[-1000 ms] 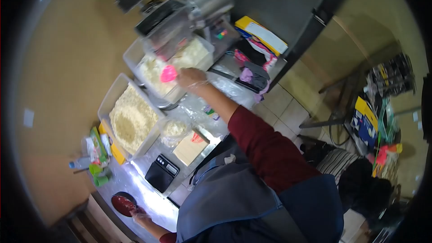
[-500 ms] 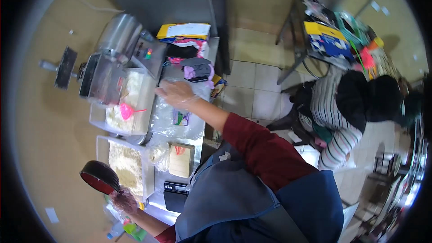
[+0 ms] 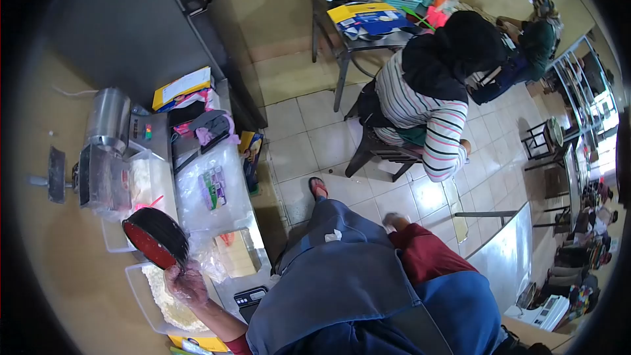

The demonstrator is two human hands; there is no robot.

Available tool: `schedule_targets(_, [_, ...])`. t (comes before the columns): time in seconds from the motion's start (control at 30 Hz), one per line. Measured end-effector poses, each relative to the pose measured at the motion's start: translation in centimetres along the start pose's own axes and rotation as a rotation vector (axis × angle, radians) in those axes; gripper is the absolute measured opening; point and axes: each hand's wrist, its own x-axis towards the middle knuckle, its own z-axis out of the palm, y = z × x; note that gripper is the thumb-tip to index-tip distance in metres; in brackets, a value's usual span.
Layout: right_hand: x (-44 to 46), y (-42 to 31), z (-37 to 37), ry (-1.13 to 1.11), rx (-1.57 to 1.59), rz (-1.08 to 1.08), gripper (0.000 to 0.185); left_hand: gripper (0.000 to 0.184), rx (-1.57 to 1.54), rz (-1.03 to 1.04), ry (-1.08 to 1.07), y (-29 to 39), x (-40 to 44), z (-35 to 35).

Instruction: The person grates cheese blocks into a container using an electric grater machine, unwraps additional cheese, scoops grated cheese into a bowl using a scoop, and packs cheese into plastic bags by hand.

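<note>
Head view, looking down along the wearer's front. The left hand (image 3: 187, 284) grips the near edge of a round black pan (image 3: 156, 238), its fingers closed on the rim. The pan is tilted, so that both its red interior and its ribbed dark outer wall are visible, and from this angle it overlaps two translucent plastic tubs standing at the left. The upper tub (image 3: 117, 240) contains white powder; the lower tub (image 3: 136, 289) contains a paler yellow, crumbly powder (whether the pan touches either tub cannot be told). The right hand (image 3: 396, 221) shows at the end of a maroon sleeve (image 3: 427, 253), well apart from the pan; it is blurred, and whether it is open or closed cannot be determined. No object can be made out in it.

Beside the tubs, on the metal worktable, lie a pale rectangular block (image 3: 240, 255) and a black digital scale (image 3: 250, 297), the latter partly covered by the wearer's grey-blue apron (image 3: 328, 263). Farther along, a purple-and-green packet (image 3: 213, 189) rests among clear plastic sheeting (image 3: 197, 210), with a yellow-and-blue carton (image 3: 184, 89) at the far end. Across the tiled floor (image 3: 315, 148), a person in a striped top (image 3: 407, 95) sits on a dark chair (image 3: 381, 154).
</note>
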Motion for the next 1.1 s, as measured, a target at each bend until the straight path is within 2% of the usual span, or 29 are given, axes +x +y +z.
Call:
schedule_targets(0.03, [-2.1, 1.3, 0.8, -0.164, 0.061, 0.244, 0.029, 0.042, 0.030, -0.006, 0.016, -0.3, 0.0, 0.6])
schedule_targets(0.1, [-9.0, -1.2, -2.6, -0.144, 0.014, 0.102, 0.027, 0.039, 0.041, -0.024, -0.001, -0.6, -0.2, 2.8])
schedule_targets(0.13, [-9.7, -2.1, -4.5, -0.250, -0.010, 0.110, 0.027, 0.036, 0.053, -0.035, -0.007, -0.6, -0.3, 3.5])
schedule_targets(0.17, [-9.2, -2.3, -4.8, -0.247, -0.004, 0.099, 0.027, 0.036, 0.061, -0.026, -0.012, -0.6, -0.5, 3.8])
schedule_targets(0.27, [-6.2, -3.7, -6.9, -0.135, -0.056, -0.057, 0.030, 0.028, 0.072, -0.020, -0.022, -1.0, -0.4, 4.3])
schedule_targets(0.33, [-2.5, -4.6, -9.5, -0.043, -0.179, -0.225, 0.026, 0.026, 0.076, 0.006, -0.032, -1.5, -1.6, 7.4])
schedule_targets(0.37, [-0.4, -5.1, -10.1, -0.018, -0.182, -0.238, 0.026, 0.024, 0.082, 0.010, -0.025, -1.9, -2.0, 8.8])
schedule_targets(0.4, [3.7, -5.0, -8.5, 0.198, -0.096, -0.195, 0.024, 0.021, 0.109, 0.052, -0.042, -2.5, -2.1, 8.9])
schedule_targets(0.43, [4.5, -6.2, -10.3, 0.411, 0.000, -0.150, 0.022, 0.021, 0.109, 0.074, -0.056, -3.1, -2.1, 9.3])
schedule_targets(0.47, [5.4, -6.5, -12.5, 0.295, -0.157, -0.279, 0.023, 0.020, 0.082, 0.073, -0.075, -3.7, -2.1, 9.7])
schedule_targets(0.5, [7.3, -7.4, -13.4, 0.304, -0.147, -0.282, 0.023, 0.019, 0.060, 0.062, -0.090, -4.3, -2.2, 9.7])
schedule_targets(0.53, [10.0, -7.5, -14.0, 0.262, -0.088, -0.317, 0.025, 0.035, 0.100, 0.058, -0.055, -5.0, -1.5, 8.8])
schedule_targets(0.7, [13.8, -9.1, -20.0, 0.256, -0.124, -0.481, 0.031, 0.039, 0.123, 0.078, 0.037, -7.5, -3.0, 15.9])
schedule_targets(0.77, [10.0, -10.5, -24.8, 0.238, 0.131, -0.329, 0.033, 0.041, 0.139, 0.073, 0.047, -8.2, -3.5, 16.6])
schedule_targets(0.8, [10.7, -10.6, -25.2, 0.234, 0.127, -0.339, 0.033, 0.046, 0.133, 0.088, 0.057, -8.6, -3.5, 16.7])
schedule_targets(0.87, [14.2, -10.2, -24.5, 0.321, -0.162, -0.621, 0.035, 0.051, 0.133, 0.107, 0.068, -9.3, -3.7, 17.3])
schedule_targets(0.9, [14.1, -10.3, -25.2, 0.326, -0.162, -0.629, 0.035, 0.050, 0.141, 0.098, 0.077, -9.6, -3.9, 17.6])
schedule_targets(0.97, [12.8, -11.2, -27.0, 0.153, 0.317, -0.406, 0.034, 0.049, 0.150, 0.105, 0.087, -10.2, -4.1, 17.9])
schedule_targets(1.0, [11.9, -11.3, -27.8, 0.154, 0.315, -0.416, 0.034, 0.049, 0.150, 0.116, 0.112, -10.7, -4.2, 17.9])
schedule_targets(1.07, [10.5, -11.0, -28.4, -0.020, 0.924, -0.335, 0.034, 0.045, 0.144, 0.101, 0.100, -11.3, -4.4, 18.8])
schedule_targets(1.1, [9.9, -10.8, -28.7, -0.025, 0.924, -0.332, 0.034, 0.045, 0.146, 0.098, 0.104, -11.7, -4.4, 19.1])
